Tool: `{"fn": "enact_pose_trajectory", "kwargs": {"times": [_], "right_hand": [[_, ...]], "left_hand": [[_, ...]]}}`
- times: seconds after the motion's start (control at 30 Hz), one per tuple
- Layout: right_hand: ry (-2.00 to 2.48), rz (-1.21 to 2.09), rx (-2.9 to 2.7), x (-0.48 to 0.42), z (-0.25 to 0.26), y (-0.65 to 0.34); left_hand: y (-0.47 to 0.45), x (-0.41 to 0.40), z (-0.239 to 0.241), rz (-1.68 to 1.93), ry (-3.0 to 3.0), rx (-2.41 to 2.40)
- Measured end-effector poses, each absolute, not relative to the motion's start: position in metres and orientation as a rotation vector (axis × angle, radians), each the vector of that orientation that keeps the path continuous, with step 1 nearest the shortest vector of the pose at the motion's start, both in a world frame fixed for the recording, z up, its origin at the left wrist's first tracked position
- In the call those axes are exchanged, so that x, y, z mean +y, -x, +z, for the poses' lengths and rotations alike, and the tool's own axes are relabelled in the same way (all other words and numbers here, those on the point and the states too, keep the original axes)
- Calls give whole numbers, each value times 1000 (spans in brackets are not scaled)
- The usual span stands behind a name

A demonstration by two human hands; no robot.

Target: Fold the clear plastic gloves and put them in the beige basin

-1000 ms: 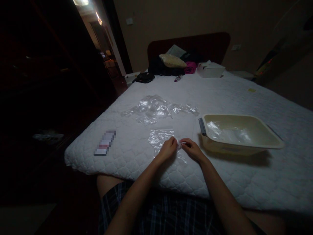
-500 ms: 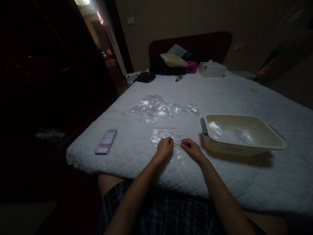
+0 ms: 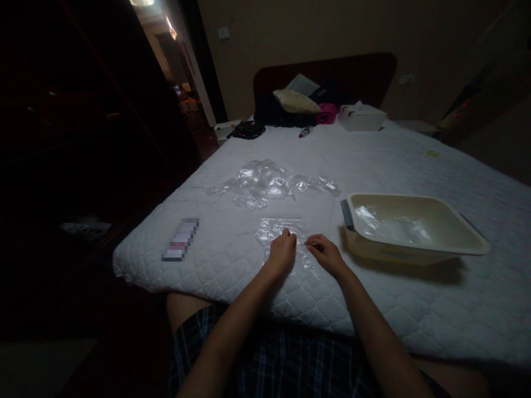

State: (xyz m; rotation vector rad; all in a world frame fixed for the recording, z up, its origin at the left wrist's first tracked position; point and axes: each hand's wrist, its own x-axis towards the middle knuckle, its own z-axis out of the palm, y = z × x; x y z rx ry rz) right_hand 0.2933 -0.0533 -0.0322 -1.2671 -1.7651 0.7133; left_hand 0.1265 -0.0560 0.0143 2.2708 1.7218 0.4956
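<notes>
on a white quilted bed (image 3: 226, 237), close to its near edge, a clear bag (image 3: 269, 226) lies spread out under a person's two bare hands. the left hand (image 3: 286, 243) is over the middle of the bag, fingers curled in toward the thumb; whether film is caught between them is too faint to tell. the right hand (image 3: 317, 246) is at the bag's right side, fingers bent and tips near the thumb; it may be pinching film too, but that cannot be told either. the hands face each other, just apart, which looks like a way to manage thin, slippery film from both sides while the bed bears it. beyond the bag is a loose heap (image 3: 263, 182) of clear film, within arm's reach. to the right stands a cream tub (image 3: 398, 255) with clear plastic (image 3: 394, 228) inside, probably put there to be handy for the right arm. a blurred-out phone-like slab (image 3: 181, 240) lies apart on the left, perhaps to keep it away from the film. a white box (image 3: 362, 119) and a pale cushion (image 3: 296, 101) are well apart, by the headboard (image 3: 332, 66)
</notes>
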Motion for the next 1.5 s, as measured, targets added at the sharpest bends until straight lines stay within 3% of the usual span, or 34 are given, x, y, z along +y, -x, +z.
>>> {"fn": "enact_pose_trajectory", "kwargs": {"times": [0.33,0.67,0.83,1.07,1.5], "right_hand": [[1273,784,-1685,-56,-29,-292],[1335,1044,-1213,-35,-33,-305],[1326,1245,-1145,-17,-22,-297],[1361,1374,-1211,7,-17,-286],[1293,1353,-1195,8,-17,-280]], "left_hand": [[-122,-53,25,574,-2261,1744],[-26,-6,21,1005,-1614,1911],[2,12,2,932,-1142,1568],[1,33,-2,708,-1122,1341],[-6,39,-6,749,-1126,1320]]}}
